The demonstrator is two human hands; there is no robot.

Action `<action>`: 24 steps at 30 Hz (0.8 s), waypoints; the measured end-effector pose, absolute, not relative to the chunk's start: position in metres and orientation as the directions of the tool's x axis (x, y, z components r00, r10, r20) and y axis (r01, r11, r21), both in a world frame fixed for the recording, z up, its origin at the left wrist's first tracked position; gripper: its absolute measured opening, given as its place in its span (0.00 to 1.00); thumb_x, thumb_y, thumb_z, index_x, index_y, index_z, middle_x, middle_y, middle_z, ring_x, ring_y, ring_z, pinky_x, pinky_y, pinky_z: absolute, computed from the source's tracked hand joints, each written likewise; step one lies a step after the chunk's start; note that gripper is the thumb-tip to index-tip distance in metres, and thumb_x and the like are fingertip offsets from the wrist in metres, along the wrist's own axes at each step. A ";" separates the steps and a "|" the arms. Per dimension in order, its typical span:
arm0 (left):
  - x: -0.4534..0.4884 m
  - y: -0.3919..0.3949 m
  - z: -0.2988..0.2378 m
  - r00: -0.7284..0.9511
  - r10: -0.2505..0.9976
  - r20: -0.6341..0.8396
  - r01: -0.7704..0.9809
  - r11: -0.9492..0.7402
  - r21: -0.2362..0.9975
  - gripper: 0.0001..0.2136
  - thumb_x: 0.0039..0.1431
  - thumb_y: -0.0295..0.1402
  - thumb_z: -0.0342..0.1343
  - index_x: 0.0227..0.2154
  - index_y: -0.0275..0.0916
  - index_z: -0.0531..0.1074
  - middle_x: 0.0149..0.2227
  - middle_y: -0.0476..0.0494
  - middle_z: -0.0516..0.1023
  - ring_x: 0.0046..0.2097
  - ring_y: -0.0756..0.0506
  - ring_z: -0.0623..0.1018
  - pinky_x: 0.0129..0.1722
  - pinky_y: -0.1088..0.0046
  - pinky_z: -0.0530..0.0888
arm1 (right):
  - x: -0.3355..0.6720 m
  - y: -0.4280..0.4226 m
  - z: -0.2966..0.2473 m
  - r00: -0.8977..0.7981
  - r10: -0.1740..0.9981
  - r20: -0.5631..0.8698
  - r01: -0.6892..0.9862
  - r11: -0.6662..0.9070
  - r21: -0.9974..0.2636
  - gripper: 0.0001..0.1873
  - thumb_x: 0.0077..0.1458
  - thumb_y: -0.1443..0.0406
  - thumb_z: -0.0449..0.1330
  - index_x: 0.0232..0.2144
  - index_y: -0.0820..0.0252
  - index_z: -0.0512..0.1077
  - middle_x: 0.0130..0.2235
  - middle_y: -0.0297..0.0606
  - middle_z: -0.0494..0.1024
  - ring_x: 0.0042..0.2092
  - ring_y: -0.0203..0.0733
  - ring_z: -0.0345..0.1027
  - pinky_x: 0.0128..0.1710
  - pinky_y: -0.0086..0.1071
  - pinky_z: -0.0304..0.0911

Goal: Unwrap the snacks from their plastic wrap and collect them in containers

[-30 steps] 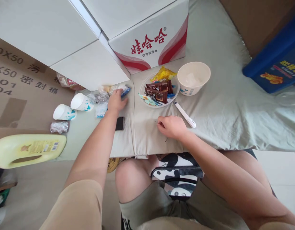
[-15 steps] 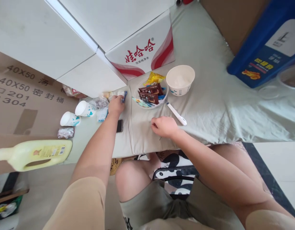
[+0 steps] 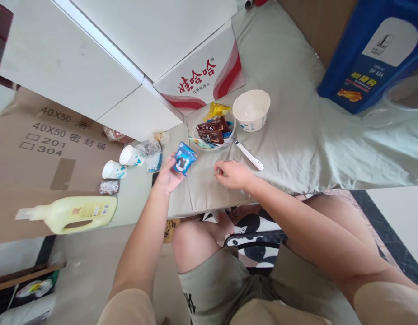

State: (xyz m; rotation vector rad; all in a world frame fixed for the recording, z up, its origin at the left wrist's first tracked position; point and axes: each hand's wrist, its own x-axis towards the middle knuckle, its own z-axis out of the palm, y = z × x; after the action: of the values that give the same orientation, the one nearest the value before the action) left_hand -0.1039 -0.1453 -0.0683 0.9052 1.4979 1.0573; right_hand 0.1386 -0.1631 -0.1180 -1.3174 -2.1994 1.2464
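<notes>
My left hand [image 3: 167, 177] grips a small blue snack packet [image 3: 184, 159] by its left edge, raised over the cloth with its printed face up. My right hand [image 3: 233, 174] rests on the cloth with curled fingers; whatever they may hold is hidden. Between and beyond the hands sits a clear round bowl [image 3: 195, 143] of wrapped snacks, brown packets [image 3: 210, 131] and a yellow one [image 3: 217, 109] among them. A white paper bowl [image 3: 252, 113] stands at its right. Just beyond my right hand lies a white-handled knife or peeler [image 3: 249, 155]; which one I cannot tell.
To the left are two paper cups [image 3: 114, 170] lying tilted, several wrapped snacks [image 3: 150, 148] and a yellow jug [image 3: 82, 214]. A dark flat object [image 3: 155, 178] is partly behind my left wrist. A white-and-red carton [image 3: 202, 72] stands behind; a blue container [image 3: 368, 58] is at right.
My left hand has come away from the wrapped snacks at the left, moving toward me with the blue packet, now turned face up. My right hand stays in nearly the same place.
</notes>
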 end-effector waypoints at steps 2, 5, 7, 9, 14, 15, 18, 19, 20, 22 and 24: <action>-0.084 -0.156 -0.077 -0.010 0.931 -0.365 -0.036 0.365 0.930 0.26 0.34 0.36 0.73 0.39 0.45 0.69 0.35 0.51 0.77 0.32 0.48 0.77 0.30 0.73 0.72 | 0.135 -0.167 -0.122 -0.489 0.869 -0.076 0.421 0.159 -0.893 0.28 0.60 0.59 0.56 0.60 0.62 0.64 0.55 0.48 0.78 0.49 0.47 0.75 0.48 0.37 0.66; -0.050 -0.158 -0.095 0.112 0.957 -0.266 -0.152 0.281 0.948 0.29 0.33 0.35 0.76 0.42 0.46 0.71 0.39 0.51 0.79 0.38 0.47 0.80 0.39 0.71 0.76 | 0.134 -0.173 -0.125 -0.400 0.913 0.086 0.223 0.188 -0.956 0.34 0.57 0.60 0.57 0.63 0.67 0.59 0.58 0.53 0.74 0.51 0.48 0.73 0.49 0.38 0.68; -0.032 -0.157 -0.108 0.077 0.981 -0.179 -0.241 0.193 0.951 0.27 0.36 0.38 0.75 0.42 0.47 0.71 0.39 0.52 0.80 0.40 0.47 0.80 0.43 0.69 0.76 | 0.137 -0.176 -0.125 -0.343 0.927 0.150 0.170 0.218 -0.961 0.32 0.57 0.59 0.56 0.61 0.67 0.60 0.58 0.54 0.74 0.53 0.49 0.72 0.47 0.38 0.70; -0.020 -0.157 -0.122 0.056 0.987 -0.151 -0.289 0.161 0.944 0.25 0.40 0.39 0.74 0.41 0.47 0.70 0.38 0.52 0.80 0.42 0.47 0.80 0.46 0.68 0.76 | 0.140 -0.178 -0.125 -0.270 0.946 0.178 0.158 0.226 -0.961 0.31 0.58 0.58 0.56 0.61 0.65 0.60 0.60 0.54 0.72 0.55 0.49 0.71 0.46 0.37 0.70; -0.014 -0.163 -0.143 0.075 0.980 -0.184 -0.356 0.198 0.913 0.24 0.42 0.35 0.74 0.42 0.49 0.71 0.40 0.54 0.80 0.44 0.49 0.81 0.49 0.71 0.76 | 0.145 -0.175 -0.130 -0.166 0.954 0.248 0.297 0.289 -0.910 0.24 0.58 0.62 0.54 0.56 0.60 0.65 0.56 0.49 0.74 0.56 0.48 0.69 0.55 0.40 0.66; -0.016 -0.165 -0.143 0.086 0.975 -0.205 -0.365 0.223 0.904 0.24 0.43 0.35 0.73 0.43 0.49 0.70 0.40 0.54 0.80 0.44 0.49 0.81 0.49 0.71 0.76 | 0.145 -0.173 -0.130 -0.170 0.949 0.267 0.336 0.310 -0.889 0.23 0.58 0.63 0.54 0.55 0.60 0.67 0.55 0.49 0.75 0.56 0.48 0.69 0.57 0.42 0.65; -0.022 -0.169 -0.140 0.151 0.941 -0.301 -0.417 0.337 0.844 0.23 0.49 0.48 0.68 0.46 0.49 0.69 0.42 0.50 0.81 0.45 0.44 0.82 0.45 0.65 0.79 | 0.143 -0.167 -0.129 -0.256 0.920 0.297 0.410 0.382 -0.828 0.20 0.58 0.65 0.54 0.53 0.57 0.69 0.54 0.48 0.74 0.57 0.50 0.67 0.59 0.45 0.63; -0.025 -0.169 -0.138 0.164 0.933 -0.322 -0.439 0.361 0.823 0.24 0.51 0.53 0.64 0.47 0.49 0.69 0.44 0.48 0.81 0.46 0.41 0.82 0.44 0.63 0.79 | 0.141 -0.165 -0.128 -0.317 0.896 0.311 0.397 0.424 -0.814 0.19 0.57 0.64 0.55 0.52 0.56 0.70 0.55 0.48 0.74 0.58 0.51 0.67 0.59 0.45 0.62; -0.028 -0.169 -0.137 0.165 0.930 -0.330 -0.456 0.368 0.810 0.25 0.53 0.56 0.61 0.48 0.48 0.68 0.47 0.46 0.80 0.49 0.40 0.82 0.44 0.62 0.79 | 0.140 -0.163 -0.126 -0.382 0.863 0.330 0.365 0.469 -0.804 0.19 0.57 0.62 0.56 0.51 0.56 0.71 0.55 0.48 0.73 0.58 0.51 0.66 0.59 0.45 0.62; -0.035 -0.167 -0.136 0.141 0.938 -0.318 -0.474 0.346 0.810 0.26 0.52 0.54 0.62 0.49 0.49 0.67 0.50 0.46 0.79 0.52 0.38 0.81 0.45 0.61 0.79 | 0.138 -0.162 -0.125 -0.454 0.819 0.351 0.312 0.515 -0.798 0.17 0.58 0.58 0.57 0.48 0.57 0.71 0.53 0.48 0.74 0.57 0.51 0.67 0.59 0.45 0.63; -0.041 -0.161 -0.137 0.128 0.942 -0.309 -0.494 0.331 0.804 0.26 0.47 0.47 0.67 0.48 0.49 0.65 0.48 0.47 0.79 0.51 0.39 0.81 0.44 0.63 0.78 | 0.137 -0.162 -0.124 -0.342 0.893 0.293 0.399 0.420 -0.815 0.13 0.59 0.56 0.54 0.41 0.56 0.70 0.46 0.46 0.75 0.50 0.50 0.70 0.53 0.44 0.66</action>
State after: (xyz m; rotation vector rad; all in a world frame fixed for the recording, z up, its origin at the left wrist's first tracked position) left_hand -0.0414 -0.1613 -0.1369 0.5990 0.9279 1.1402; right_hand 0.1371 -0.1624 -0.1240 -1.0965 -1.9200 0.8286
